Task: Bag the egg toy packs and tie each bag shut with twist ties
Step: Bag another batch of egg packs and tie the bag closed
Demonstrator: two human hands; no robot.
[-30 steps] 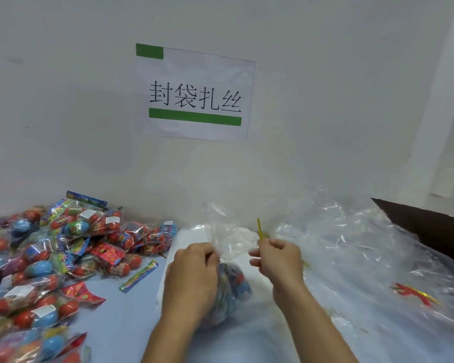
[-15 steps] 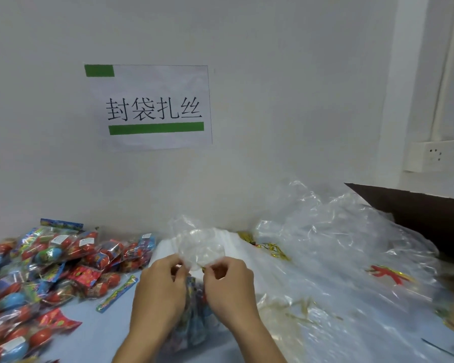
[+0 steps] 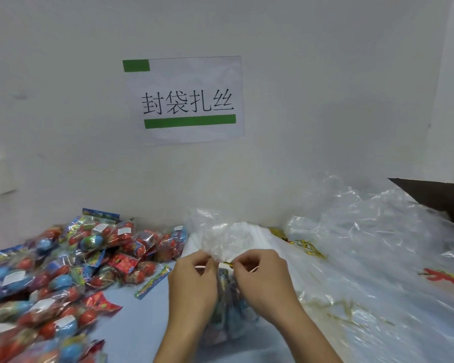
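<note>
Between the two hands, low in the middle of the view, a clear bag stuffed with egg toy packs was held upright on the pale blue table. Its gathered neck was pinched by the left hand, whose fingers were curled round the plastic, and the loose top of the bag was flared above the knuckles. A gold twist tie was seen at the neck, bridging the gap between the hands; one end of it was pinched by the thumb and fingers of the right hand. Well to the left of the hands, a heap of loose egg toy packs was spread over the table. To the right, a pile of empty clear bags was heaped, with spare gold ties lying at its near edge. On the wall behind, a printed paper sign was fixed.
</note>
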